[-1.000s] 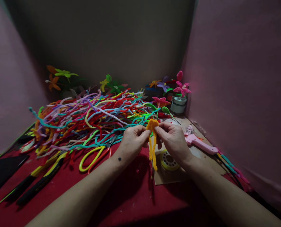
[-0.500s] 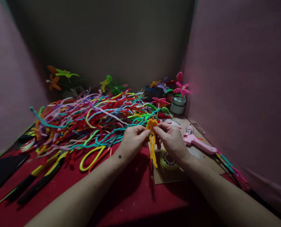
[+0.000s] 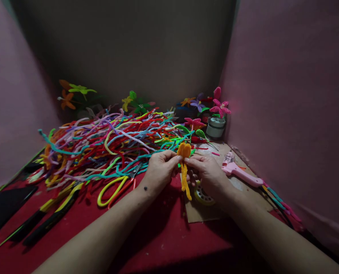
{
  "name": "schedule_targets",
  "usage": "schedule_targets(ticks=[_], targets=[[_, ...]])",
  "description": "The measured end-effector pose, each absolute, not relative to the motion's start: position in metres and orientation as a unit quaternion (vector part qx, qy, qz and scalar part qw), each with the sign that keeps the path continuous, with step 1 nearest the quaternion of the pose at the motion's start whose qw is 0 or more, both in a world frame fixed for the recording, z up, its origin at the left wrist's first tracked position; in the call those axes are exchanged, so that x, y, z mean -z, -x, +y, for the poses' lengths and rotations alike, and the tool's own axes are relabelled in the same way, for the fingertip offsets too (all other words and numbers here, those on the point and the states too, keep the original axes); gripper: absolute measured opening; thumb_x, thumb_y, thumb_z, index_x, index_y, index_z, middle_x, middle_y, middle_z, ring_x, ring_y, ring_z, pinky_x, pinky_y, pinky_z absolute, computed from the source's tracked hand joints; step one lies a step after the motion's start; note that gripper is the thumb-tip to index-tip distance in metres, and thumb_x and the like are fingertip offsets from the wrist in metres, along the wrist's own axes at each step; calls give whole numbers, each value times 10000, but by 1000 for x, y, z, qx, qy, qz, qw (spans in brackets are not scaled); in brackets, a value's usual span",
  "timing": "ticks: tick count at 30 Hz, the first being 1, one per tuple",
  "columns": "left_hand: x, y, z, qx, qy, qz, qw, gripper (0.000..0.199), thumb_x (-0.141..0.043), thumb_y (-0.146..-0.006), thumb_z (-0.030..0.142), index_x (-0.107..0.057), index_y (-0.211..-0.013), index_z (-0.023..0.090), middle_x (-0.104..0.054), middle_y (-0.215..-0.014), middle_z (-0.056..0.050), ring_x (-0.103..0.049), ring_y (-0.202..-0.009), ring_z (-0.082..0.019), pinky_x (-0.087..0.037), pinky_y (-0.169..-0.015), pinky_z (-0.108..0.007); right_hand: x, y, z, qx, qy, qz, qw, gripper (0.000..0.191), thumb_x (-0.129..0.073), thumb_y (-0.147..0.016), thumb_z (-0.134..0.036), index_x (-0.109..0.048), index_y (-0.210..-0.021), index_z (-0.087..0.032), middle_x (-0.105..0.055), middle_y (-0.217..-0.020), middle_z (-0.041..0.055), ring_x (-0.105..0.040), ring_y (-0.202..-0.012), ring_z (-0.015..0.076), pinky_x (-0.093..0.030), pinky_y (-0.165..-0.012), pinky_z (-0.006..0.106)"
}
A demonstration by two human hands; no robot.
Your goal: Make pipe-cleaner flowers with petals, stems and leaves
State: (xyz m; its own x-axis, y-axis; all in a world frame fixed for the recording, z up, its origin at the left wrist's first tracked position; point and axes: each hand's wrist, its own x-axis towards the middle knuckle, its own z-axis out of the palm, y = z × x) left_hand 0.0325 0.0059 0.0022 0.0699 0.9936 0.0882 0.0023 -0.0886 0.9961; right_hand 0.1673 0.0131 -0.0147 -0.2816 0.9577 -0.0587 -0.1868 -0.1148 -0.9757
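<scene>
Between my two hands is an orange pipe cleaner (image 3: 184, 151), bent into rounded loops at the top, with its loose ends hanging down. My left hand (image 3: 163, 169) pinches it from the left, thumb and fingertips together at its middle. From the right, my right hand (image 3: 206, 173) pinches the same spot, its other fingers curled below. Under my right hand a yellow tape roll (image 3: 204, 196) lies partly hidden on a piece of cardboard (image 3: 195, 215).
A big heap of colourful pipe cleaners (image 3: 112, 140) covers the table's back. Scissors (image 3: 112, 192) and pliers (image 3: 54, 215) lie left, a pink glue gun (image 3: 242, 173) right. Pipe-cleaner flowers (image 3: 220, 107) stand behind, one group in a grey pot (image 3: 215, 128). Pink walls flank the red table (image 3: 152, 243).
My fingers have slid lower on the orange pipe cleaner, so more of its looped top shows. My right hand has turned a little, its fingertips nearer the left thumb.
</scene>
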Motion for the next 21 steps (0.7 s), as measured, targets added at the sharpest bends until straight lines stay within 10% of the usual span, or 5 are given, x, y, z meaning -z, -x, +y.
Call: schedule_targets(ticks=[21], targets=[[-4, -30, 8, -474, -617, 485, 400, 150, -610, -708, 288, -643, -748, 147, -550, -517, 39, -449, -417, -66, -328, -397, -179, 18, -171, 18, -623, 403, -467, 481, 128, -638, -631, -245, -609, -639, -121, -527, -448, -34, -418, -303, 47, -210, -265, 135]])
